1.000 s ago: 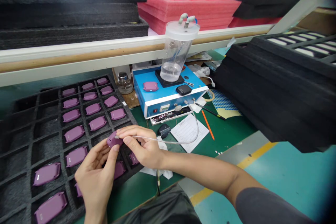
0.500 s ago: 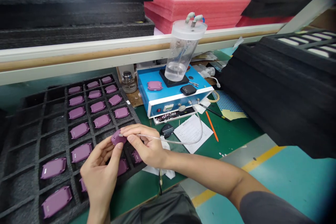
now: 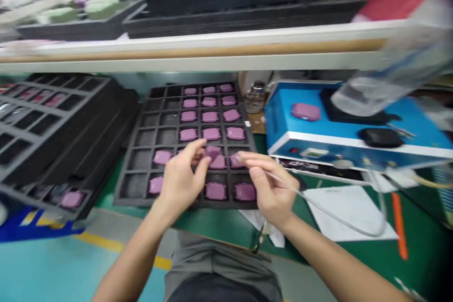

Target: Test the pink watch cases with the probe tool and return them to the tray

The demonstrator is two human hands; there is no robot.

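Note:
Rows of purple cases lie in the compartments of a black foam tray [image 3: 136, 178]. My left hand [image 3: 184, 177] is over the tray's middle, its thumb and fingers closed on a purple case [image 3: 212, 152] above another purple case in the tray. My right hand [image 3: 274, 184], at the tray's right edge, pinches the end of a thin clear tube [image 3: 329, 210]. Its fingertips are beside a purple case [image 3: 236, 160] in the right column. The tube curves right toward a blue machine [image 3: 283, 104]. Motion blurs the fingertips.
On the blue machine are a purple case [image 3: 306, 111], a black case [image 3: 380, 137] and a clear cylinder [image 3: 368, 92]. A glass bottle [image 3: 255, 96] stands behind the tray. Stacked foam trays [image 3: 106, 118] are at left. Paper [image 3: 347, 207] and an orange stick [image 3: 399, 226] lie right. A shelf rail [image 3: 198, 53] crosses above.
The view has swung left. My left hand has moved the purple case from my right fingertips to over the tray. My hands are now apart; the tube remains in my right hand.

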